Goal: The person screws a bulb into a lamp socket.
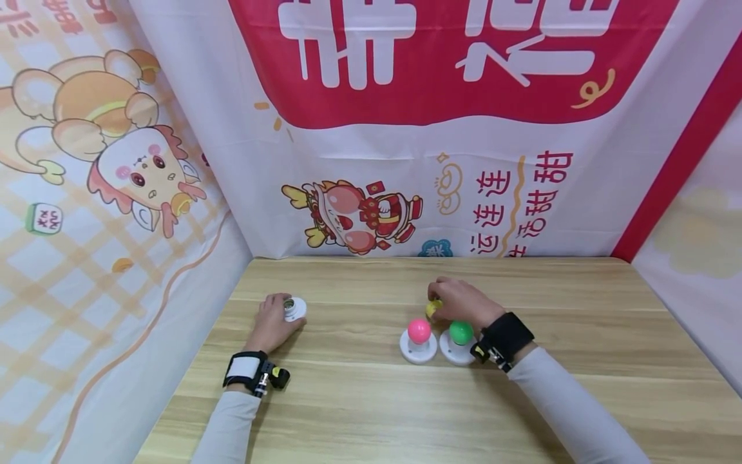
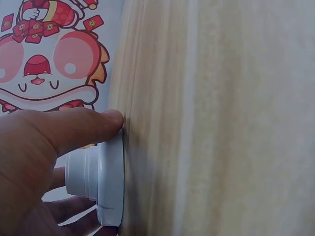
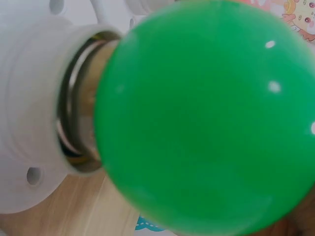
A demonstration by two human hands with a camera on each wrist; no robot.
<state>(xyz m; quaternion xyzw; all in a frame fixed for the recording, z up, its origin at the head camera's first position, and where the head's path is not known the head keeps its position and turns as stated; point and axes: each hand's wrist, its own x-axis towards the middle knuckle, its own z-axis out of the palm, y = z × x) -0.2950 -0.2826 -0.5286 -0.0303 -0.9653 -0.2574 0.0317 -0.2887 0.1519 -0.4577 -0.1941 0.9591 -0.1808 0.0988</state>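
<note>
At the table's left side, my left hand (image 1: 274, 324) holds an empty white lamp socket (image 1: 298, 309) by its round base, which rests on the tabletop. The left wrist view shows the thumb on one side of the socket (image 2: 109, 182) and fingers on the other. Right of centre, my right hand (image 1: 466, 303) grips a yellow bulb (image 1: 433, 308); whether a socket is under it is hidden. Just in front stand a pink bulb (image 1: 419, 330) and a green bulb (image 1: 461, 332), each in a white socket. The green bulb (image 3: 206, 118) fills most of the right wrist view.
The wooden table (image 1: 348, 399) meets a printed cloth backdrop (image 1: 359, 154) along its far edge. Another printed cloth (image 1: 116, 212) hangs along the left side. My right wrist strap (image 1: 507, 336) is close beside the green bulb's socket.
</note>
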